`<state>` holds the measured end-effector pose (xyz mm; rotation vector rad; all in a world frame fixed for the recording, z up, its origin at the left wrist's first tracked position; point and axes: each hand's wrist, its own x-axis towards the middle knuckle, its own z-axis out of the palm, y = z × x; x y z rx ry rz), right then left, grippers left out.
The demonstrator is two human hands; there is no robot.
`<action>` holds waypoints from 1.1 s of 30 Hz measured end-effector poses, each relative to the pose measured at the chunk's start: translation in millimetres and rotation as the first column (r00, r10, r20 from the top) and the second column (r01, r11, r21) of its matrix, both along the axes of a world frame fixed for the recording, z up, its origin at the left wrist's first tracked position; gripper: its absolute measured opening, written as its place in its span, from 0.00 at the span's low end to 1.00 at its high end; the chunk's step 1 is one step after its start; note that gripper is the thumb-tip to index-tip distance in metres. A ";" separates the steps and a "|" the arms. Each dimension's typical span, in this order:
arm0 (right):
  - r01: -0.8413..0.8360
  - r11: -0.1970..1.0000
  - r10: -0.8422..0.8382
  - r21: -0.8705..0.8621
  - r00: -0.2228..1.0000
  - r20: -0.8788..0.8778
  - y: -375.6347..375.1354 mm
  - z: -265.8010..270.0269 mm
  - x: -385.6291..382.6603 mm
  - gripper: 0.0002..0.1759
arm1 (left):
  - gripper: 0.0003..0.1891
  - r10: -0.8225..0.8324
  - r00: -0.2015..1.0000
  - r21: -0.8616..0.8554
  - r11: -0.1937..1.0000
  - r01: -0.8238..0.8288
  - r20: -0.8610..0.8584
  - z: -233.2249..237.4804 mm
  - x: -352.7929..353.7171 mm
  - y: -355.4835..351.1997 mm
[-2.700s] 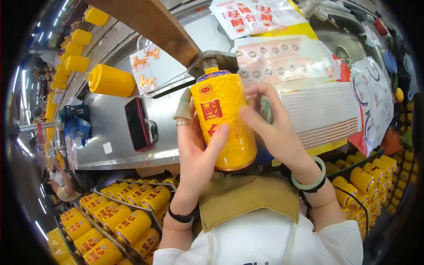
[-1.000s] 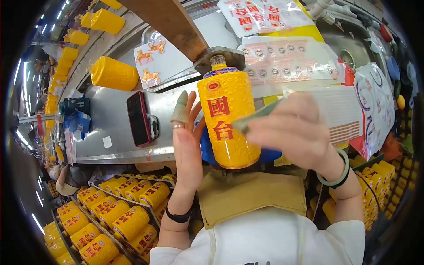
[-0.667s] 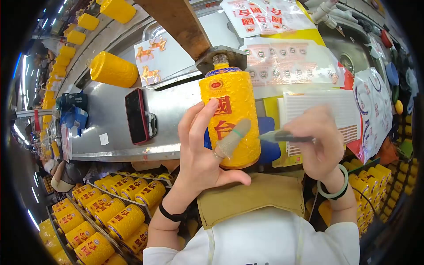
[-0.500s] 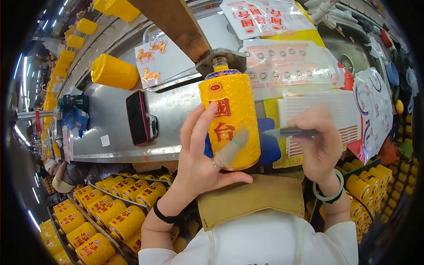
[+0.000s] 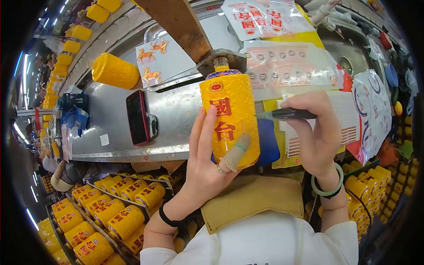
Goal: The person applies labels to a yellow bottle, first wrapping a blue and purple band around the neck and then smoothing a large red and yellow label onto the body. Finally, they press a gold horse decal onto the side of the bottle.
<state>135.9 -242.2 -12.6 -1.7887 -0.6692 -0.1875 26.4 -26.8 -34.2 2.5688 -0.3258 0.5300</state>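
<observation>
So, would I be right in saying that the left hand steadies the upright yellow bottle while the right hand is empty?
Not quite: the head view shows the right hand holding a dark pen-like tool, its tip toward the yellow bottle. The left hand does steady the upright bottle.

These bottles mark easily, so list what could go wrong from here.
1. The dark pointed tool in the right hand aims its tip at the yellow bottle; a slip might scratch its surface.
2. The left hand alone seems to hold the bottle; it could slide down toward the crated bottles.
</observation>
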 end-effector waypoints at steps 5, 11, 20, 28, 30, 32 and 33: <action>-0.044 0.997 0.049 0.059 0.995 -0.086 18.7 5.3 5.3 0.17 | 0.36 -0.043 0.999 -0.285 0.958 0.033 -0.027 -16.6 -11.7 0.2; -0.096 0.956 0.247 0.276 0.774 -0.584 43.3 -20.8 2.9 0.26 | 0.50 -0.075 0.989 -0.760 0.649 -0.047 -0.125 -0.6 -1.4 2.2; -0.056 0.982 0.163 0.178 0.718 -0.676 51.2 -30.0 3.0 0.28 | 0.48 -0.190 0.910 -0.895 0.335 -0.293 -0.369 8.6 23.6 -10.6; -0.074 0.978 0.183 0.196 0.754 -0.631 53.0 -25.7 0.3 0.25 | 0.38 -0.150 0.896 -0.876 0.327 -0.354 -0.418 10.3 17.8 -16.7; -0.073 0.975 0.191 0.211 0.758 -0.623 52.8 -26.0 0.5 0.24 | 0.40 -0.156 0.883 -0.868 0.322 -0.378 -0.442 11.7 20.3 -15.9; -0.075 0.971 0.202 0.225 0.761 -0.617 53.4 -26.6 -0.6 0.23 | 0.42 -0.160 0.870 -0.859 0.316 -0.404 -0.467 12.8 21.7 -16.1; -0.079 0.972 0.198 0.221 0.781 -0.592 54.3 -27.0 -2.7 0.22 | 0.42 -0.151 0.870 -0.854 0.327 -0.404 -0.469 13.2 21.9 -16.4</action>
